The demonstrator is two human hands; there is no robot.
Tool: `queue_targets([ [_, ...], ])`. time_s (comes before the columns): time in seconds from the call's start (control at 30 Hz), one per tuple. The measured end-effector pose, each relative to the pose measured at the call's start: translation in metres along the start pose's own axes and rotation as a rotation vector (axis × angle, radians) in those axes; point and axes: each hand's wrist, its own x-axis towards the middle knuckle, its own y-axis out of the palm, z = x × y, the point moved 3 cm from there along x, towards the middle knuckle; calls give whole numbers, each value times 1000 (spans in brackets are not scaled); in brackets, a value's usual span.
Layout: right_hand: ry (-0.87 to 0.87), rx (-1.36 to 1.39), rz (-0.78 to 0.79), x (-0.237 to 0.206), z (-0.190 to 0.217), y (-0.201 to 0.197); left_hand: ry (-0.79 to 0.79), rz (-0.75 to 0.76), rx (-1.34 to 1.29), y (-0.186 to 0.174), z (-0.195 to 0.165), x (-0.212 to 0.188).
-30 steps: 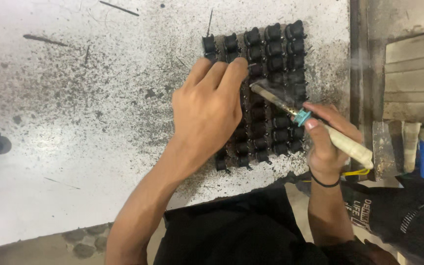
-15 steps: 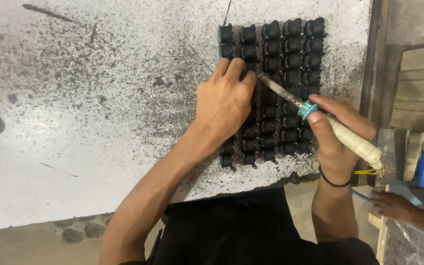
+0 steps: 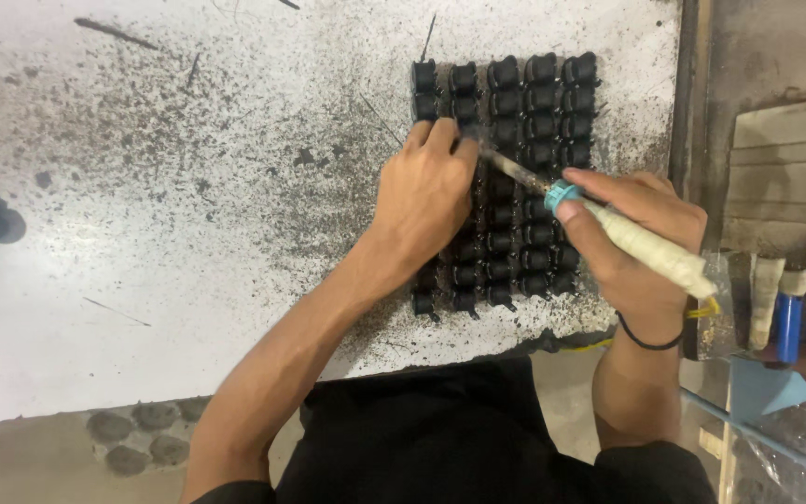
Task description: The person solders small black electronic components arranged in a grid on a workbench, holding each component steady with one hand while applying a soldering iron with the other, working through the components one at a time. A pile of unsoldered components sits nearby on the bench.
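The left hand (image 3: 426, 201) lies flat, fingers loose, on the black parts (image 3: 515, 177) at the bench's (image 3: 188, 233) right edge. The right hand (image 3: 641, 247), its grip clamped on an iron (image 3: 608, 229), points the tip just beside the left fingers.

The left hand (image 3: 428, 198) presses flat on a grid of small black parts (image 3: 524, 121) on the speckled white table (image 3: 188, 187); the right hand (image 3: 641, 238) grips a tape-wrapped tool (image 3: 608, 229), possibly a soldering iron, its tip among them
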Motion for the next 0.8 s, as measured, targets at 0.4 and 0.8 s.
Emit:
queue_targets([
  [0.4, 110, 245, -188, -5, -53, 16, -100, -96, 23, 3, 24, 17],
  [0.8, 85, 209, -56, 12, -38, 21, -32, -61, -12, 25, 30, 10],
])
